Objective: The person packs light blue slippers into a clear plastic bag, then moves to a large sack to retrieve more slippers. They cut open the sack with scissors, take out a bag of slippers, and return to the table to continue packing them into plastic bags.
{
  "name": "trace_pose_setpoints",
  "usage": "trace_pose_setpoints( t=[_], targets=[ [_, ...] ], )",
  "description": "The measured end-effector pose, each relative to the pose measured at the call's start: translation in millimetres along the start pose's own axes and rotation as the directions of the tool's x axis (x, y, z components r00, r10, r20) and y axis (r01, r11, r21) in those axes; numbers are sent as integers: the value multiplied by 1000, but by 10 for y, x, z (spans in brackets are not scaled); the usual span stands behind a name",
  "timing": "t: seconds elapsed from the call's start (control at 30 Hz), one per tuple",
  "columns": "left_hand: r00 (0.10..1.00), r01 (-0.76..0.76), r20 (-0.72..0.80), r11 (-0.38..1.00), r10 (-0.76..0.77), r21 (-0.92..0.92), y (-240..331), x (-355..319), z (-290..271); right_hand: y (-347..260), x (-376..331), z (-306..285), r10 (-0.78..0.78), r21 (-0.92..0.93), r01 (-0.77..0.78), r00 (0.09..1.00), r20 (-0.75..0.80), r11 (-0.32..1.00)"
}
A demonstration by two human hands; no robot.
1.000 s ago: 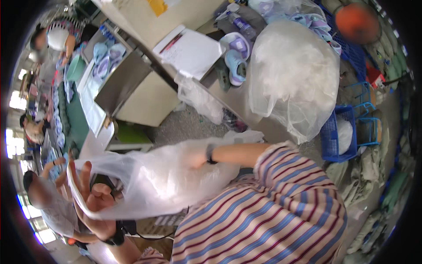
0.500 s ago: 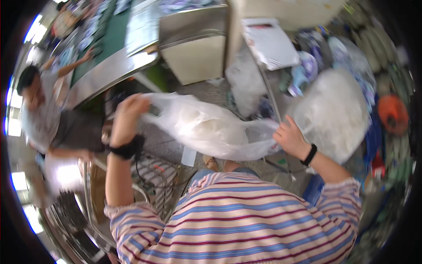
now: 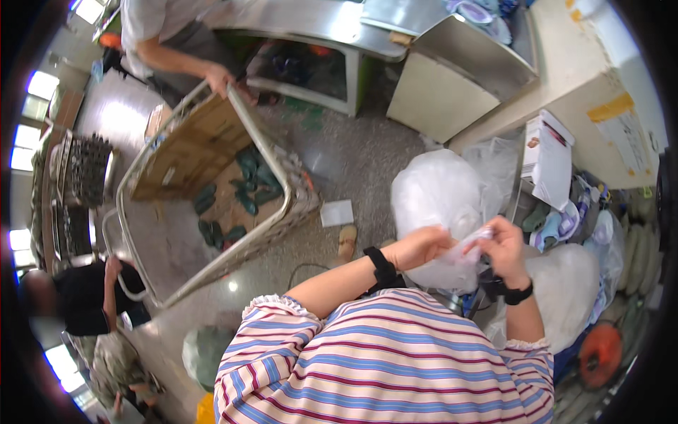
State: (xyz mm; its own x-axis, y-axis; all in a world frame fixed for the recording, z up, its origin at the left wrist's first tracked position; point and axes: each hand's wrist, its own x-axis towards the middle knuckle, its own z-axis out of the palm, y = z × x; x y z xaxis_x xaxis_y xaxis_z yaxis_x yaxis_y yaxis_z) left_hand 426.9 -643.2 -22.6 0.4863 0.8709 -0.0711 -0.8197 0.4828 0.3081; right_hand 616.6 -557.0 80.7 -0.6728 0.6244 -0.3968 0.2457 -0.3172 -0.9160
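Note:
A full white plastic bag (image 3: 432, 189) hangs in front of me, its pale contents blurred through the film. Its gathered neck (image 3: 466, 249) is twisted between my two hands. From the left, my left hand (image 3: 421, 247) pinches one side of the neck, a dark band on its wrist. My right hand (image 3: 503, 247) is closed on the other side, fingers bent over the film. The fingertips are partly hidden by plastic.
A large cart (image 3: 286, 159) with dark green shoe-like pieces stands at left, a person's hand (image 3: 220, 79) on its rim. Another person in black (image 3: 88, 297) is beside it. A second bulging bag (image 3: 575, 283), a white box (image 3: 547, 159) and an orange object (image 3: 600, 355) lie right.
My hands have come together; the bag, earlier stretched sideways between them, now hangs with its neck gathered. The view has turned, and the cart now shows at left.

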Motion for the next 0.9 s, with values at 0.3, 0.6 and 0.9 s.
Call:
trace_pose_setpoints(
  t=[0.3,0.6,0.9],
  targets=[
    [987,-21,106,559,-121,829,-128,-185,214,100,431,164,11,-554,222,923,386,803],
    [808,-93,162,-149,566,984,-231,-359,-154,871,954,-79,787,-392,-685,494,370,615],
    [719,94,-693,983,41,156,-651,-891,-1098,1378,912,728,-327,-757,536,840,434,373]
  ],
)
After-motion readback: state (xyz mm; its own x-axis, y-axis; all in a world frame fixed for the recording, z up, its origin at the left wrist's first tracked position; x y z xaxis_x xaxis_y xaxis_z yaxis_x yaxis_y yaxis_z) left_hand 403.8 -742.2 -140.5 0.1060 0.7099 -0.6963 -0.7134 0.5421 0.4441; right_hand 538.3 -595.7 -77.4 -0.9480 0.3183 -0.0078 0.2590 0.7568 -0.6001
